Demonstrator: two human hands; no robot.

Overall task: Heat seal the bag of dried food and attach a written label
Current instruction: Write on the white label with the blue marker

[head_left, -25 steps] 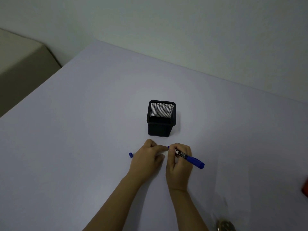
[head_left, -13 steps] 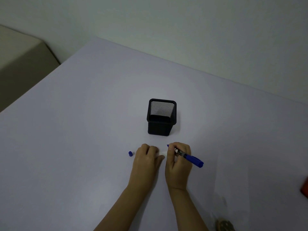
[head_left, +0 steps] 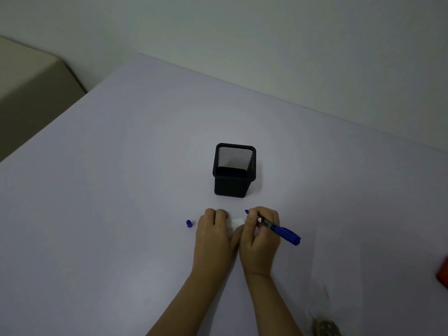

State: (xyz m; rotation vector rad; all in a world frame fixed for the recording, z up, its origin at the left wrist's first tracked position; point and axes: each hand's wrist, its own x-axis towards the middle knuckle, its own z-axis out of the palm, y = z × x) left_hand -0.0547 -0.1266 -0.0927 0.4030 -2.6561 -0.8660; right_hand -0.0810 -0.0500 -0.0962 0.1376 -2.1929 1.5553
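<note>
1. The right hand (head_left: 260, 236) has its fingers curled tightly round a blue marker (head_left: 283, 232) in a writing grip. The uncapped tip pokes out past the fingers toward 11 o'clock and the barrel trails off toward 4 o'clock.
2. The left hand (head_left: 213, 236) sits just beside it at 9 o'clock, palm down and knuckles bent. Its fingertips come down on the left end of a small white label (head_left: 236, 223) and its thumb reaches along the label's near edge toward the right hand. Whether it pinches the label or only presses it flat cannot be told.
3. The label lies flat on the pale lilac table (head_left: 109, 190) between the two hands, with only a small patch of it showing.
4. The marker's blue cap (head_left: 189, 223) stands alone on the table at 9 o'clock of the left hand, near it but not touching.
5. At 12 o'clock of the hands stands a square black mesh pen holder (head_left: 234, 170), upright (nothing visible inside).
6. At 5 o'clock, cut off by the bottom edge, is a clear bag (head_left: 324, 327) with brownish contents, well apart from the hands.
7. A red object (head_left: 442, 272) shows at the right edge, around 3 o'clock, too cropped to name.
8. A beige block (head_left: 31, 88) sits beyond the table's corner at 10 o'clock.
</note>
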